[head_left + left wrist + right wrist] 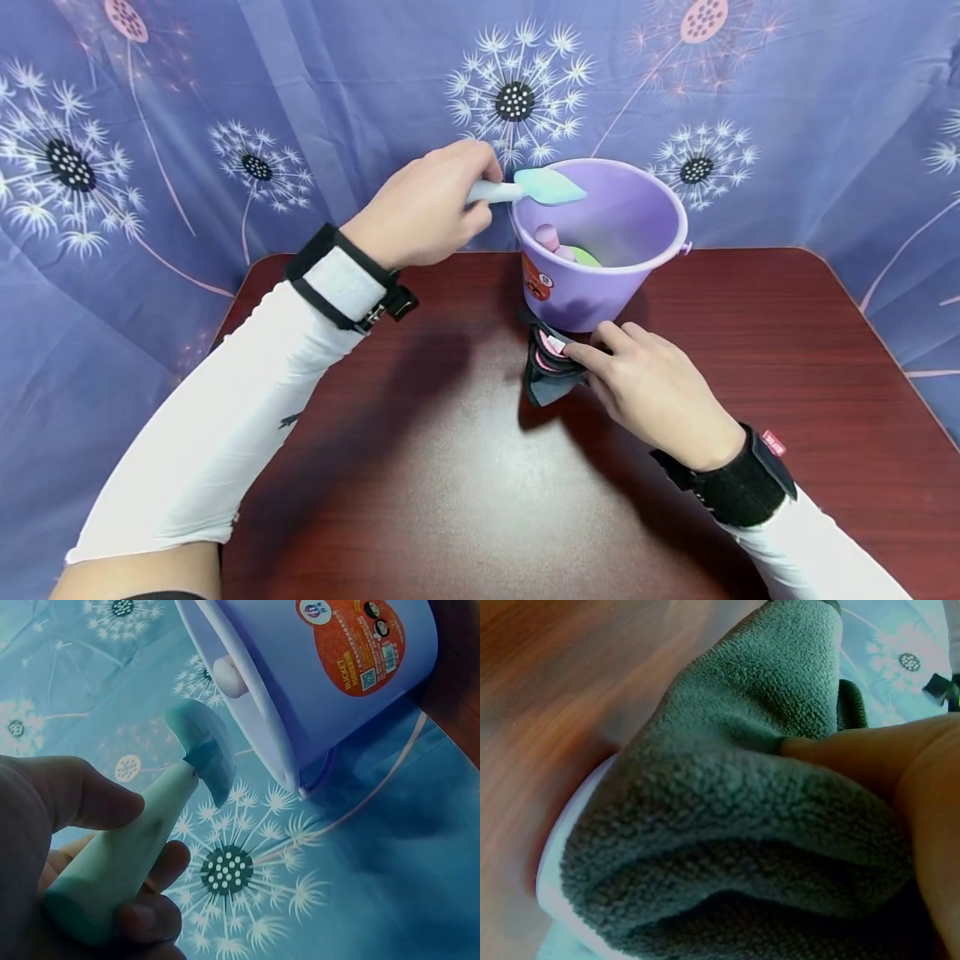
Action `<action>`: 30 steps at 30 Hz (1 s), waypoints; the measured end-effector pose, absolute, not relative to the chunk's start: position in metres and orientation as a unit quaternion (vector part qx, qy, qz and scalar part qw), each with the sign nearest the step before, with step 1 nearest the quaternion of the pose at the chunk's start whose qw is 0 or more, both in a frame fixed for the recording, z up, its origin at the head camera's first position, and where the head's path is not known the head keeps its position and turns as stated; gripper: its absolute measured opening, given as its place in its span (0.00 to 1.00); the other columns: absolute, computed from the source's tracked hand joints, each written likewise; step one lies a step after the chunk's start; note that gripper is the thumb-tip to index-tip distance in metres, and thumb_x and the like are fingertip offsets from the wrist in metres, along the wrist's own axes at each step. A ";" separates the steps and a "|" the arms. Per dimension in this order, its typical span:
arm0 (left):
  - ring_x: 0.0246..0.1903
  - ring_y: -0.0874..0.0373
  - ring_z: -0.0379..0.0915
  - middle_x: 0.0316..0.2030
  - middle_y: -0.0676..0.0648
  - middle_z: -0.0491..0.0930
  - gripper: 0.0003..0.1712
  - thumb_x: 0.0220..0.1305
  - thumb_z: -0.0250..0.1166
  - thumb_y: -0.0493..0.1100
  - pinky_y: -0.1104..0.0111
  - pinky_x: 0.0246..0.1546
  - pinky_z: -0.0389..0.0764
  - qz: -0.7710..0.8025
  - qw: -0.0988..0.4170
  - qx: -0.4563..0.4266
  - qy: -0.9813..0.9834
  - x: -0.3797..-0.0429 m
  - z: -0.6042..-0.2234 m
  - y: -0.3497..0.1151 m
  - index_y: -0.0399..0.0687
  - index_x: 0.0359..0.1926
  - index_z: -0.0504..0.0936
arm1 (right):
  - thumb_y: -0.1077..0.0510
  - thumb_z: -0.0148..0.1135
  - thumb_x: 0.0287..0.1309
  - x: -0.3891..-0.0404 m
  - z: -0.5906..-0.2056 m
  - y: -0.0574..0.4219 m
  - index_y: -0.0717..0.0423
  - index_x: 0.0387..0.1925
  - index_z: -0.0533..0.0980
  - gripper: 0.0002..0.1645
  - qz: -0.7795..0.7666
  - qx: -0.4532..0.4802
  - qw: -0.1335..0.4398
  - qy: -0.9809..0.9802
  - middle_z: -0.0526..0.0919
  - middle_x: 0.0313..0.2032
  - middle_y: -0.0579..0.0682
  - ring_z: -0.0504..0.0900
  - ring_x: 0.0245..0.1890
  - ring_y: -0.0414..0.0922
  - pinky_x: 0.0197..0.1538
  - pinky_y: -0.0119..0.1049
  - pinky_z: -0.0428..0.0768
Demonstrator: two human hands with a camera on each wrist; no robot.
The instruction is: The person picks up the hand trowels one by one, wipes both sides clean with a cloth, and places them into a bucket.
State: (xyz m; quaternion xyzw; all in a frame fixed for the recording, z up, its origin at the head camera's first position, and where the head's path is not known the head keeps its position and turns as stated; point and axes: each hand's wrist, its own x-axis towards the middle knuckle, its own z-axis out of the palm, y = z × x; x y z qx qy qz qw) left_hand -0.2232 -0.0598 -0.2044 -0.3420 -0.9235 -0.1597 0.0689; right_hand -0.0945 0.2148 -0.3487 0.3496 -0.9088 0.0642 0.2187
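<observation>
My left hand grips the pale handle of a toy trowel, whose mint-green blade points right over the near-left part of the purple bucket's mouth. In the left wrist view, thumb and fingers wrap round the trowel's thick handle. My right hand, in front of the bucket, pinches a folded dark grey fleece piece with black edging, pink parts and a small white label. Up close in the right wrist view, the fleece fills most of the picture, with the thumb pressed into a fold.
Inside the bucket lie a pink rounded piece and a light green piece. The bucket stands at the back of a dark red-brown wooden table. Behind it hangs a blue dandelion-print curtain.
</observation>
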 end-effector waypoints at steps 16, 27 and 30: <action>0.51 0.51 0.71 0.50 0.45 0.80 0.15 0.76 0.56 0.39 0.62 0.56 0.73 -0.080 -0.020 -0.367 -0.927 -0.264 -0.204 0.006 0.40 0.58 0.80 | 0.65 0.69 0.56 -0.094 -0.350 0.217 0.54 0.56 0.84 0.24 0.058 0.353 0.208 -0.910 0.76 0.36 0.51 0.75 0.32 0.52 0.33 0.46 0.76; 0.62 0.53 0.74 0.64 0.43 0.80 0.22 0.77 0.54 0.38 0.64 0.64 0.72 -0.035 -0.077 -0.361 -0.929 -0.274 -0.216 0.023 0.39 0.68 0.78 | 0.64 0.69 0.58 -0.094 -0.348 0.215 0.53 0.56 0.84 0.22 0.054 0.355 0.199 -0.912 0.76 0.36 0.52 0.74 0.31 0.52 0.33 0.45 0.76; 0.61 0.53 0.75 0.63 0.43 0.80 0.21 0.78 0.57 0.38 0.64 0.62 0.73 -0.033 -0.077 -0.360 -0.929 -0.275 -0.219 0.024 0.40 0.67 0.79 | 0.64 0.69 0.58 -0.093 -0.348 0.216 0.53 0.55 0.85 0.22 0.054 0.357 0.198 -0.911 0.76 0.36 0.52 0.74 0.31 0.51 0.33 0.45 0.76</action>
